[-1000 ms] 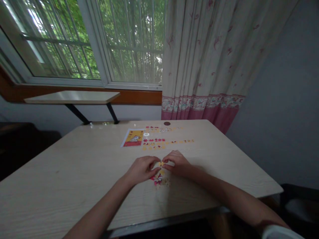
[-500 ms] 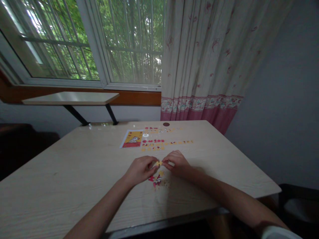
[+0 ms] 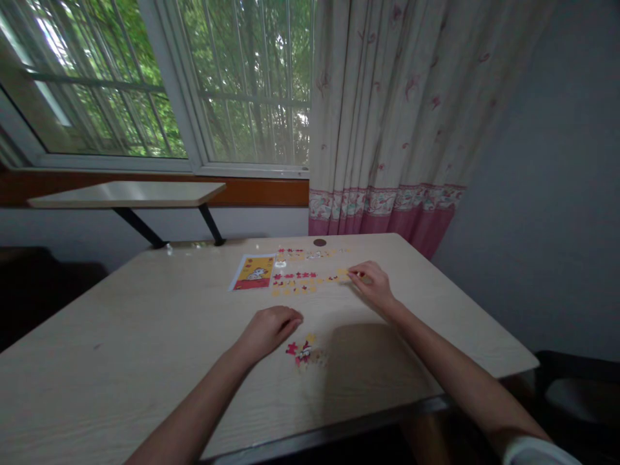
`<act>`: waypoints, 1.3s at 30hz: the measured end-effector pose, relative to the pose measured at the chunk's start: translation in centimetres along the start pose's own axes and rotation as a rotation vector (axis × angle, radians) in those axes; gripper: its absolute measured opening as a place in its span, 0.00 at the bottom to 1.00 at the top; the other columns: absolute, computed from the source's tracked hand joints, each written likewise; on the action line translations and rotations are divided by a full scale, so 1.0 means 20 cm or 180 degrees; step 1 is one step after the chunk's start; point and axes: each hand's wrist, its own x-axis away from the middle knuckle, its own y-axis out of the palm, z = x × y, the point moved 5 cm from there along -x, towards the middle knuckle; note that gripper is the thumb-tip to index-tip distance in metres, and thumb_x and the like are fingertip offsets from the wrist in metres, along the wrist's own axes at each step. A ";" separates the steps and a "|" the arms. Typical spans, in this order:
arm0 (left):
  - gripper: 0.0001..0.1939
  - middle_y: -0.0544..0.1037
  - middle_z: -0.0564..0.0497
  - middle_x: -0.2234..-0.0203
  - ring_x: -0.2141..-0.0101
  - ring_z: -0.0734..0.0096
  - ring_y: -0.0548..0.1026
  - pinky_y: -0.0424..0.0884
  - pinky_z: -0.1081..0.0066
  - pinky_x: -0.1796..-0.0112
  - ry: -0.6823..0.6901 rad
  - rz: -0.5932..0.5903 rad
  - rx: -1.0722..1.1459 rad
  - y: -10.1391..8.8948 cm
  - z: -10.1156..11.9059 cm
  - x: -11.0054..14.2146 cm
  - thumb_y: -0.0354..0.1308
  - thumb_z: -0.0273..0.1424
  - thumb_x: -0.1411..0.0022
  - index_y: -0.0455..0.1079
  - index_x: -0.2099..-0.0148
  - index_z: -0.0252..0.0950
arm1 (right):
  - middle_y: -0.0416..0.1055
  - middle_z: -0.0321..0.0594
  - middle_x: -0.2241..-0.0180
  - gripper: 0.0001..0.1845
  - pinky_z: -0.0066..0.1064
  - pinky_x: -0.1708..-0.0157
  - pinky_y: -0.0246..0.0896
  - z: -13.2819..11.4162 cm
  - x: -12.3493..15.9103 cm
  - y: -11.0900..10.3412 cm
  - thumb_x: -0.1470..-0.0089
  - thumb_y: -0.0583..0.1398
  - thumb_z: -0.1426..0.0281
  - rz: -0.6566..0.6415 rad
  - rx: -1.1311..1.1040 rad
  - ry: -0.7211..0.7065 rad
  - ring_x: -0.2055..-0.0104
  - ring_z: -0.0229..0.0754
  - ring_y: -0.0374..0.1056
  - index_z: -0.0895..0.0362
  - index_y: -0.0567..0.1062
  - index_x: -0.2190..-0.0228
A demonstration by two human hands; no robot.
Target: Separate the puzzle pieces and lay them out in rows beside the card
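Observation:
My left hand (image 3: 270,329) rests above the table with its fingers closed together; whatever it may hold is hidden. Beyond it to the right, my right hand (image 3: 372,284) pinches at a yellow puzzle piece (image 3: 342,272) by the right part of the middle row. Just in front of my left hand lies a small joined cluster of puzzle pieces (image 3: 304,353), coloured red, white and yellow. Loose red puzzle pieces (image 3: 295,276) and yellow ones stand in rows farther back. A printed picture sheet (image 3: 252,272) of a white animal on yellow and red lies left of the rows.
The pale wooden table (image 3: 145,361) has a dark round disc (image 3: 320,243) near its back edge. A raised shelf (image 3: 130,194) on black legs stands at the back left. Behind are a barred window (image 3: 247,90) and a patterned curtain (image 3: 378,129).
My hands, which met over yellow puzzle pieces, have parted. The right has moved away and to the right, to the row of pieces; the left has stayed almost in place, its fingers closing together.

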 end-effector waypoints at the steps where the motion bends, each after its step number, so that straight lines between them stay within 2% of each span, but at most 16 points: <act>1: 0.13 0.77 0.50 0.67 0.66 0.71 0.74 0.67 0.73 0.64 0.0001 -0.0019 0.0004 0.00 0.00 0.00 0.46 0.33 0.37 0.71 0.62 0.37 | 0.73 0.40 0.74 0.08 0.33 0.65 0.58 0.03 0.00 -0.01 0.47 0.57 0.66 0.0071 0.0015 0.0071 0.69 0.39 0.66 0.56 0.74 0.71; 7: 0.13 0.77 0.51 0.68 0.67 0.71 0.73 0.67 0.74 0.66 -0.0015 -0.0031 0.0045 -0.01 0.01 0.00 0.46 0.34 0.37 0.71 0.63 0.37 | 0.73 0.40 0.73 0.08 0.33 0.66 0.60 0.06 0.00 -0.01 0.47 0.57 0.66 0.0149 -0.0079 0.0306 0.71 0.38 0.65 0.56 0.74 0.71; 15: 0.13 0.77 0.50 0.68 0.66 0.71 0.73 0.67 0.73 0.65 -0.0013 -0.0047 0.0113 -0.01 0.00 0.00 0.46 0.34 0.37 0.71 0.63 0.37 | 0.72 0.40 0.72 0.08 0.33 0.66 0.61 0.07 0.01 -0.01 0.48 0.58 0.65 0.0259 -0.0109 0.0339 0.69 0.40 0.66 0.55 0.76 0.72; 23: 0.13 0.77 0.50 0.68 0.66 0.71 0.73 0.67 0.73 0.65 0.0001 -0.0069 0.0081 -0.01 0.00 0.00 0.47 0.35 0.37 0.71 0.64 0.37 | 0.73 0.40 0.72 0.08 0.33 0.64 0.60 0.07 0.02 0.02 0.48 0.58 0.65 0.0136 -0.0057 0.0270 0.67 0.40 0.66 0.55 0.75 0.71; 27: 0.13 0.76 0.51 0.72 0.70 0.72 0.72 0.65 0.75 0.69 0.0027 -0.0036 0.0038 -0.01 0.01 0.00 0.48 0.36 0.38 0.71 0.66 0.36 | 0.73 0.40 0.72 0.08 0.34 0.64 0.60 0.07 0.02 0.03 0.48 0.58 0.64 0.0088 -0.0032 0.0312 0.67 0.40 0.66 0.55 0.76 0.71; 32: 0.19 0.68 0.53 0.81 0.78 0.75 0.66 0.58 0.76 0.76 0.0089 0.0024 -0.0209 -0.02 0.04 0.00 0.46 0.40 0.38 0.64 0.75 0.35 | 0.73 0.40 0.73 0.08 0.33 0.65 0.60 0.07 0.02 0.03 0.47 0.58 0.65 0.0133 -0.0021 0.0293 0.67 0.40 0.66 0.54 0.76 0.72; 39: 0.18 0.67 0.54 0.81 0.79 0.76 0.65 0.56 0.76 0.76 0.0087 -0.0011 -0.0184 -0.03 0.05 0.00 0.46 0.39 0.38 0.63 0.75 0.35 | 0.73 0.39 0.73 0.08 0.33 0.65 0.59 0.06 0.02 0.03 0.48 0.58 0.65 0.0121 0.0003 0.0249 0.69 0.40 0.66 0.55 0.76 0.71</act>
